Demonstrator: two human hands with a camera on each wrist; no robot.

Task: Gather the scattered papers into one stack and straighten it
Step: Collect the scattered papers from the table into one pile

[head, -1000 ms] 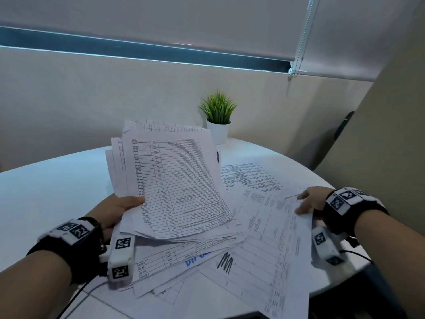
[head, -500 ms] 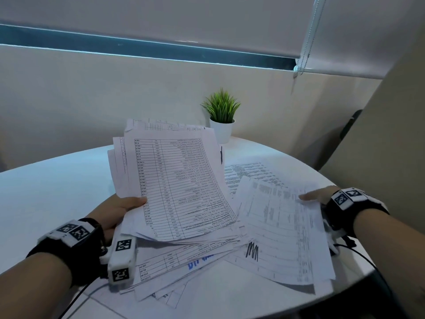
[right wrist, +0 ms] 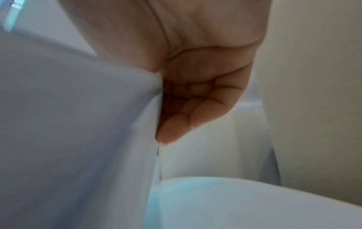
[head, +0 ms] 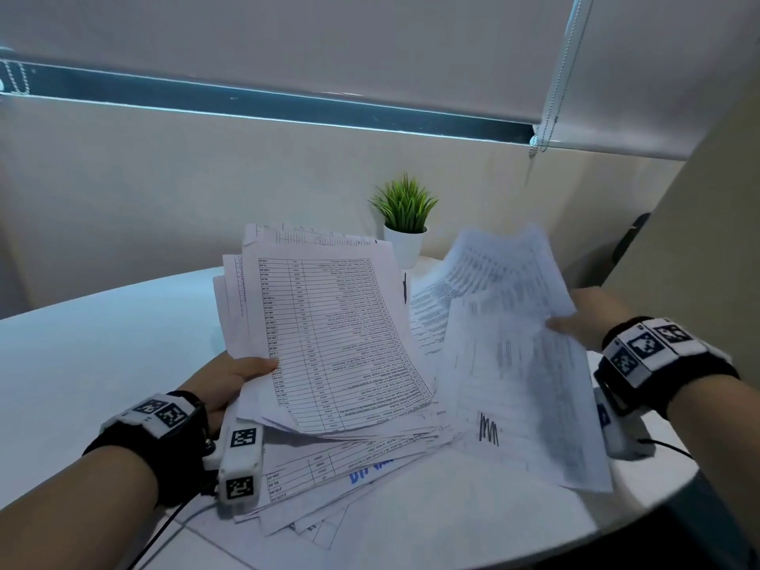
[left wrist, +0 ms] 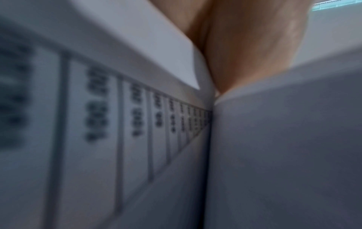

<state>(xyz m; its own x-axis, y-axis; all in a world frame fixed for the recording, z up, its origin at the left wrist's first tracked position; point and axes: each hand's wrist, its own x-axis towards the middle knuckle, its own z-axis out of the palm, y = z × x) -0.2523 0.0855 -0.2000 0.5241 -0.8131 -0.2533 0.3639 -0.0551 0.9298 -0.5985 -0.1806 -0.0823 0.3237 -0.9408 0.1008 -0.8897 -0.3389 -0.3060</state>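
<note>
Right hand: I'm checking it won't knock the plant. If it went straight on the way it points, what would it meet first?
Probably the stack in the left hand. The right hand points leftward with its sheets; the plant sits farther back, though depth is unclear.

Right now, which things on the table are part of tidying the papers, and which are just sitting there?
Part of the job:
- the bundle of papers held by the left hand
- the loose sheets gripped by the right hand
- the messy papers lying underneath

Just sitting there:
- the little potted plant
- the white table
</note>
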